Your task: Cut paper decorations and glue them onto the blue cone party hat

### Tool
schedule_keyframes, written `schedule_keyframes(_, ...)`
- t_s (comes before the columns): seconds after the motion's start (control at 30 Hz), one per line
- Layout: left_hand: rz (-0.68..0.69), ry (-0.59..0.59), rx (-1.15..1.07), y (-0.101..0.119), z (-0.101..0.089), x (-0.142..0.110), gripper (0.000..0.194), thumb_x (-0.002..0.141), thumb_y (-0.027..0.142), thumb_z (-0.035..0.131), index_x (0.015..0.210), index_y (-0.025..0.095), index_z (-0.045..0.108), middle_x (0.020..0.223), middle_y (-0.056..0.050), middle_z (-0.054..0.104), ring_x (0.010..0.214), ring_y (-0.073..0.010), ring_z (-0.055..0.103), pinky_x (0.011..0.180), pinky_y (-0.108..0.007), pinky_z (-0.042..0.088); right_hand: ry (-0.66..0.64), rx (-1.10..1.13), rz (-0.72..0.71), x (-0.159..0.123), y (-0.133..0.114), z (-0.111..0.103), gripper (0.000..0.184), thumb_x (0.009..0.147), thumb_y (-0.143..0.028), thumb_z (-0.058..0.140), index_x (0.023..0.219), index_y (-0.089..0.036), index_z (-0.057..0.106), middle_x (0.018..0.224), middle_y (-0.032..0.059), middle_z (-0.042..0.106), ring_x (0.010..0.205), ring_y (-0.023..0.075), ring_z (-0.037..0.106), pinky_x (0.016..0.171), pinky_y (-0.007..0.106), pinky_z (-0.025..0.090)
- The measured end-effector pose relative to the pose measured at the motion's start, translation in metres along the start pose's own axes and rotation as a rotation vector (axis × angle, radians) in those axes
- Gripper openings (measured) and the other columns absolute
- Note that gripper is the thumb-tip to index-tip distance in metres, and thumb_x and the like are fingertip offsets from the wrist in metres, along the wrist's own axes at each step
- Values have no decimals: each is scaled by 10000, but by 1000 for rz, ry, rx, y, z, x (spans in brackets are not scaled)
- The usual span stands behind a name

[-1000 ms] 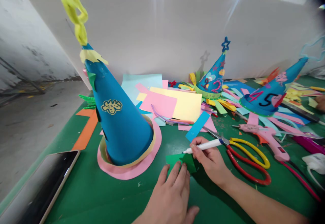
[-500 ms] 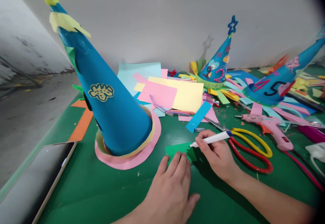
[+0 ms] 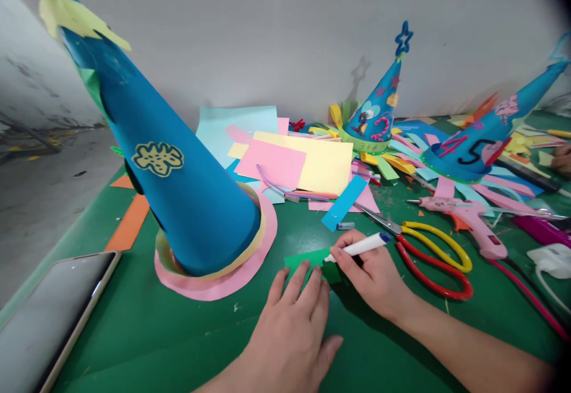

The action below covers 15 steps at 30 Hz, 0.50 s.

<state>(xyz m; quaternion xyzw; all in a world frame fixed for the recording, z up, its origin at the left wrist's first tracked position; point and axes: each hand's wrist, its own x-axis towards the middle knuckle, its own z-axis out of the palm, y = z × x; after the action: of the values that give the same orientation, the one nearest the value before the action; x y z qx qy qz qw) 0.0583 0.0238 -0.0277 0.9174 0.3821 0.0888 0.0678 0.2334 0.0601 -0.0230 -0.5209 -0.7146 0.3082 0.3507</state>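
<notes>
My left hand [image 3: 297,321] lies flat with fingers outstretched, its fingertips pressing on a small piece of green paper [image 3: 307,257]. Much of that paper is hidden under the fingers. Pinched in my right hand [image 3: 372,277] is a white marker [image 3: 359,247], its tip on or just above the paper's right part. A dark blue marker cap [image 3: 345,226] lies a little beyond my right hand. Scissors [image 3: 435,259] with red and yellow handles rest beside that hand. To the left stands a tall blue paper cone hat [image 3: 191,197] with a pink brim.
A phone [image 3: 57,316] lies at the left edge. Paper sheets [image 3: 328,161] are piled behind. Two decorated cone hats, one small [image 3: 372,113] and one numbered [image 3: 482,143], stand among paper strips. A pink glue gun [image 3: 473,217] lies right. Another person's hand [image 3: 562,160] shows at the far right.
The marker tip has moved from the paper's far edge onto its right part. My left hand keeps pressing the paper. The camera view has tilted and shifted, bringing the marker cap into sight.
</notes>
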Motion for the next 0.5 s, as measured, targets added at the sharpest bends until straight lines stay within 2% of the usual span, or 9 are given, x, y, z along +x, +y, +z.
schedule_keyframes(0.5, 5, 4, 3, -1, 4, 0, 474, 843, 432, 346, 1201, 154, 485, 1259, -126, 486, 1182, -319, 363, 942, -514, 300, -1, -4, -2, 1, 0, -1, 159, 852, -316, 424, 740, -217, 477, 587, -21, 463, 513, 133, 427, 483, 261, 345)
